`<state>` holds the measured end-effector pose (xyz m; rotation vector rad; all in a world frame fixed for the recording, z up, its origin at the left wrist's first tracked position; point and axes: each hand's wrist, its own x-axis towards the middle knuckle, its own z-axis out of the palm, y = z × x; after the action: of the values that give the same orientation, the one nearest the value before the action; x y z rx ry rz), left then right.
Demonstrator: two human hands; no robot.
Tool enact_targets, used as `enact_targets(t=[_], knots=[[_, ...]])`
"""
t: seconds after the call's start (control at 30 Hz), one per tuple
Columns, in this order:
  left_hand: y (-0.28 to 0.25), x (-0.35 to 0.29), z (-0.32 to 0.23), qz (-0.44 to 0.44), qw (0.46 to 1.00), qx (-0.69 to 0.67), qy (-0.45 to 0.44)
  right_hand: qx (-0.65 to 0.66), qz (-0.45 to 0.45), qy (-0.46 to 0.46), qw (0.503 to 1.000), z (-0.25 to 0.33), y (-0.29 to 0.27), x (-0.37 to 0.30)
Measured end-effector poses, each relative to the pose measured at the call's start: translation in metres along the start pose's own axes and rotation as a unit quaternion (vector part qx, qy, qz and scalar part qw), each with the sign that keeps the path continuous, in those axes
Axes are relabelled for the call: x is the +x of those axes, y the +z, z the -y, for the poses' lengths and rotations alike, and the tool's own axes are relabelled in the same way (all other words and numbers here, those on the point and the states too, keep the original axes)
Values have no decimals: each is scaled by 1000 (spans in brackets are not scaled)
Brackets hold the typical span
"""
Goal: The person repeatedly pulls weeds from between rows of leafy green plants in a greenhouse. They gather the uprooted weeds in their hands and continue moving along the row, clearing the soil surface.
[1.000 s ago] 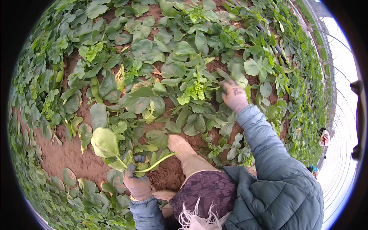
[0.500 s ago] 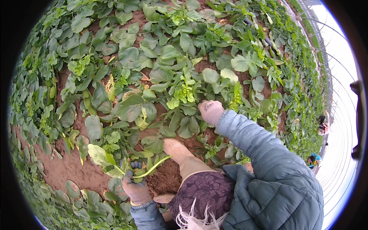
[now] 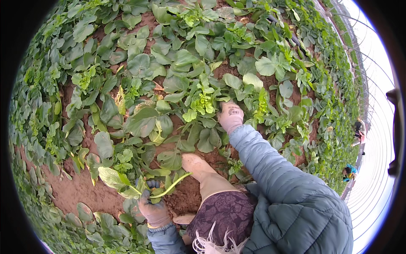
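Left hand: gloved, low over bare soil [image 3: 84,192] — left hand [image 3: 154,213] has its fingers curled around a leaf bunch [image 3: 113,178].
Bunch grip: taken near the stalks, presumably because they gather there; 1 broad leaf fans left, 1 pale stalk [image 3: 174,185] juts right.
Right hand: gloved, right hand [image 3: 231,117] reaches forward into a leafy plant [image 3: 232,81]; fingers hidden by foliage, so cannot tell whether spread or pinching.
Reach: low among the leaves — probably because the stems start there.
Boot: pale boot [image 3: 198,164] stands between the hands, likely for balance.
Far right: 2 people, small.
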<state>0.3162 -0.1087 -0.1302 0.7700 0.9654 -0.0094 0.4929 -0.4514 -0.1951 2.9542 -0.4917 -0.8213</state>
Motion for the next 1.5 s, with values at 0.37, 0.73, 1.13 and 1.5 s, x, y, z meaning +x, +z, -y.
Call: enact_targets(t=[0.37, 0.73, 1.13, 1.5], knots=[[0, 3, 5, 54, 996, 64, 30, 364, -64, 39, 928, -21, 51, 58], [-2, 4, 7, 25, 998, 59, 2, 525, 87, -59, 844, -28, 71, 62], [11, -3, -4, 8, 999, 39, -15, 96, 92, -92, 987, -47, -54, 7], [19, -14, -3, 73, 987, 137, 51, 181, 208, -26, 961, -40, -62, -27]])
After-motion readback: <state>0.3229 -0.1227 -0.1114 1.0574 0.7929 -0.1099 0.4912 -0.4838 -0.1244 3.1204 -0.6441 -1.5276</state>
